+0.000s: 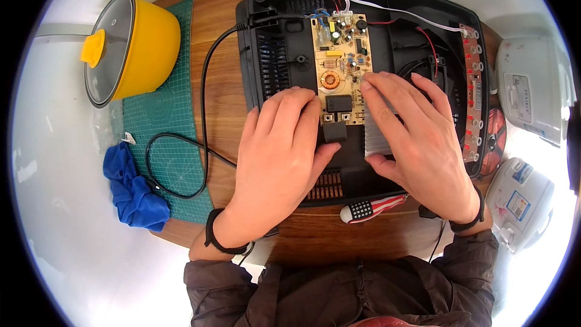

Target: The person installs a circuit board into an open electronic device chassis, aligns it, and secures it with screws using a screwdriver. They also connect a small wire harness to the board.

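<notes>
A tan circuit board (354, 45) with a copper-wound coil (330, 79) lies inside a black plastic housing (290, 72). My left hand (278, 151) grips the board's left edge with its fingertips, its thumb beside a dark grey block (334, 132) at the board's near end. My right hand (423, 139) holds the board's right side, spanning the silver finned heat sink (376, 138), with the thumb at the near end of the fins. Both hands partly hide the board's edges and the heat sink.
A narrow panel board (471, 97) with red parts sits at the housing's right, joined by a white cable (405, 10). A black cord (207, 85) loops over a green cutting mat (163, 121). Nearby are a yellow lidded pot (151, 48), a blue cloth (130, 188) and white boxes (529, 79).
</notes>
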